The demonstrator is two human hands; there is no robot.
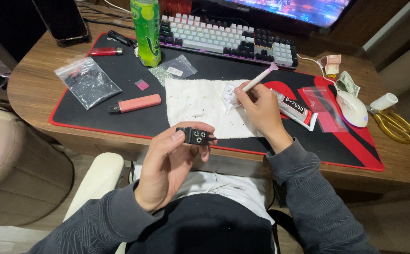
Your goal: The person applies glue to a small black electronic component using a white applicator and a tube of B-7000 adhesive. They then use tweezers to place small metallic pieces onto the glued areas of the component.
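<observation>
My left hand (174, 157) pinched the black case (194, 136), lying crosswise; my right hand (260, 109), up-right over the towel (200, 101), pinched the pen (256, 81).

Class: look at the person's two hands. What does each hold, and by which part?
Left hand: small black rectangular case with pale studs, pinched at its left end. Right hand: slim pink-and-white pen-like stick, gripped near its lower tip.

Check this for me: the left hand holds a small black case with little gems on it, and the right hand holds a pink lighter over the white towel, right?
Not quite. The right hand holds a thin pink-tipped pen tool, not a lighter, in the head view. The left hand does hold the small black case, by the white towel.
</observation>
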